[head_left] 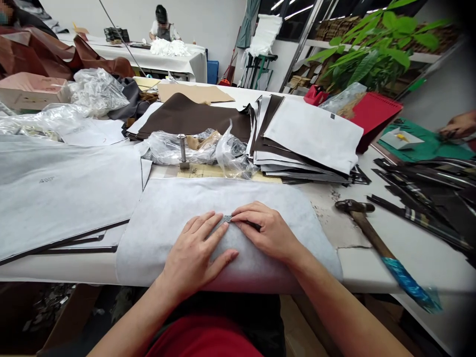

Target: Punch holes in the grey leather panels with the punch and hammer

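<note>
Pale, matte, felt-like sheet (pixel 208 192), soft-surfaced, with rounded corners, laid across a white table (pixel 366 270). Small metal plate (pixel 227 218), silvery, patterned, roughly rectangular. Slim dark tool (pixel 253 225), partly hidden by fingers. Ball-headed hammer (pixel 366 227), dark steel and worn wood, grip wrapped in glossy blue film. Crinkled clear plastic (pixel 236 151) and short metal post (pixel 183 149) beyond the sheet. Metal plate on the sheet, between the fingertips of both hands: left hand (pixel 195 248) open, palm down, fingers extended, tips at the plate's near left side, thumb splayed apart; right hand (pixel 267 230) closed in a pinch around the dark tool, fingertips at the plate's right end. Near edge of the sheet at the table's front edge, below both wrists. Layered pale panels (pixel 70 186) close on the left; stacked white and brown pieces (pixel 312 134) beyond, to the right. Bare sheet right of the right hand, then a strip of table before the hammer.
</note>
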### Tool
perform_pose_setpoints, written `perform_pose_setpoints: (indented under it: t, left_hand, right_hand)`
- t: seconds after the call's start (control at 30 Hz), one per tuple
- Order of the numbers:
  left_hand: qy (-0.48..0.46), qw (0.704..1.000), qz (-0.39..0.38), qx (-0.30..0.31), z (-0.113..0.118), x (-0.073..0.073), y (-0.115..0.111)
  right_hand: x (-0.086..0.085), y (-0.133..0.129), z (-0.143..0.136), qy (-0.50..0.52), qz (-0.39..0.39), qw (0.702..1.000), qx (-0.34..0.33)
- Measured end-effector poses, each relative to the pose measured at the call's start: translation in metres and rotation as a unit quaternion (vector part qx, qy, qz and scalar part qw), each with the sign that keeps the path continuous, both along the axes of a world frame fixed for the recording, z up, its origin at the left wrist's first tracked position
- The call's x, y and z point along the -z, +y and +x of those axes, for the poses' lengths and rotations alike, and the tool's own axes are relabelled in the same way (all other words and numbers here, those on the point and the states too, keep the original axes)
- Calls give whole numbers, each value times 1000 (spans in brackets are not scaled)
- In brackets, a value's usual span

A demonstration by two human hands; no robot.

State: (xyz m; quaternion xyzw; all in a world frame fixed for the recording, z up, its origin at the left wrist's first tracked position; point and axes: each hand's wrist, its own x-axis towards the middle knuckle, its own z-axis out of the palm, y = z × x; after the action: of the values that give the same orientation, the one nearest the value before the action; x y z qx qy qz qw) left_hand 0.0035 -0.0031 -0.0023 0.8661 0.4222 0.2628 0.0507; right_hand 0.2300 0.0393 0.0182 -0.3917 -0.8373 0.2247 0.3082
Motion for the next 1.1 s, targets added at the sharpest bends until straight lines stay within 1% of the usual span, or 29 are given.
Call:
perform_pose_setpoints:
  t: [0.17, 0.27, 0.33, 0.47, 0.53, 0.6, 0.67, 0.73, 0.77, 0.83, 0.87, 0.9, 0.97, 1.03, 1.1]
  left_hand:
    - [13, 1000, 3, 9, -1, -1, 0]
    - [19, 1000, 1, 11, 0, -1, 0]
    - [24, 1000, 1, 9, 0, -2, 0]
    - [37, 999, -2, 9, 2, -5, 1]
    - [40, 999, -6, 6, 3, -7, 0]
    - [41, 999, -4, 2, 4, -8, 0]
    - [40, 999, 7, -4, 5, -7, 0]
    - [35, 999, 25, -10, 6, -5, 1]
    - [32, 999, 34, -13, 6, -5, 1]
    - [27, 998, 51, -13, 6, -4, 3]
    - [24, 998, 60, -12, 6, -4, 3]
    - [21, 997, 69, -9, 6, -4, 4]
    - [16, 996, 84, -7, 7, -3, 5]
    - [11, 995, 94, -13, 7, -2, 5]
    - [7, 995, 101, -20, 7, 0, 5]
  right_hand:
    - [2, 0, -2, -27, 43, 999, 1]
    - [4, 0, -3, -25, 38, 999, 4]
    - [4, -4, -3, -44, 37, 998, 5]
    - [-7, -19, 1, -140, 55, 988, 9]
    - [-16, -13, 6, -140, 43, 989, -6]
    - [-27, 12, 11, -100, 39, 994, 4]
    - [-40, 54, 13, -98, 35, 992, 65]
    - [-52, 105, 10, -153, 10, 979, 137]
    - [-57, 130, 5, -185, -13, 970, 159]
    - [-60, 171, -6, -236, -64, 952, 186]
    - [-60, 186, -12, -249, -84, 945, 193]
    - [-58, 198, -18, -260, -106, 939, 198]
    - [-53, 211, -24, -263, -149, 931, 204]
    - [-48, 216, -23, -239, -189, 931, 203]
    - [-43, 214, -17, -189, -225, 933, 207]
